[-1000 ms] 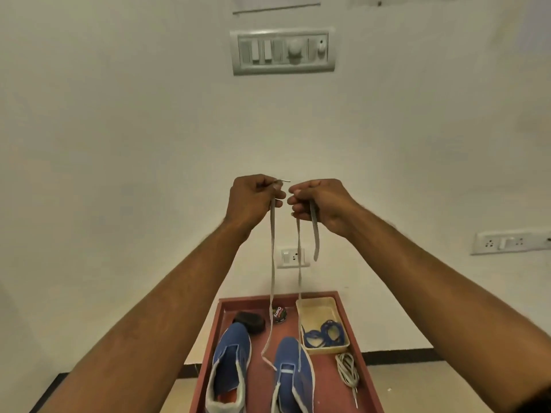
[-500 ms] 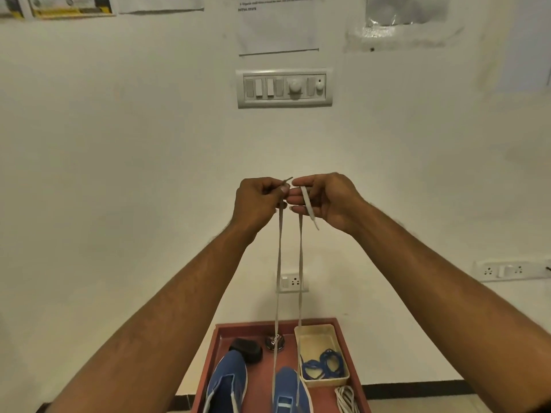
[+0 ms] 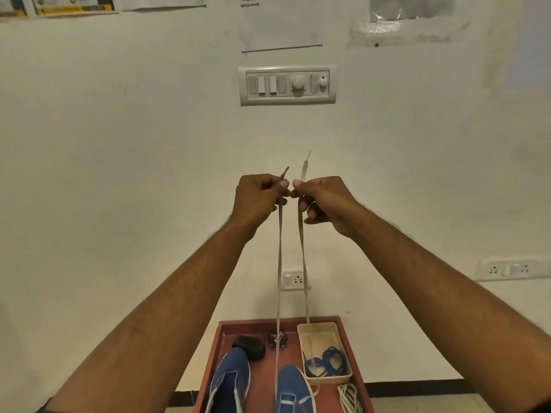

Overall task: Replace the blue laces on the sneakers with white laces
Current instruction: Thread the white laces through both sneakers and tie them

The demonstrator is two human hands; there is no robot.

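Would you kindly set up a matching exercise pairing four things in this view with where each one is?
Things:
1. white lace
2. blue laces
3. coiled white lace
4. black object

Places:
A. in the cream tray
B. beyond the left sneaker's toe
C. held up, an end in each hand, left hand and right hand
D. on the red table, right of the right sneaker

Pairs: 1-C, 2-A, 3-D, 4-B

I see a flat white fabric lace (image 3: 279, 263) hanging in two taut strands below my raised hands — down to the right blue canvas sneaker (image 3: 293, 390); left sneaker (image 3: 229, 380) lies beside it.
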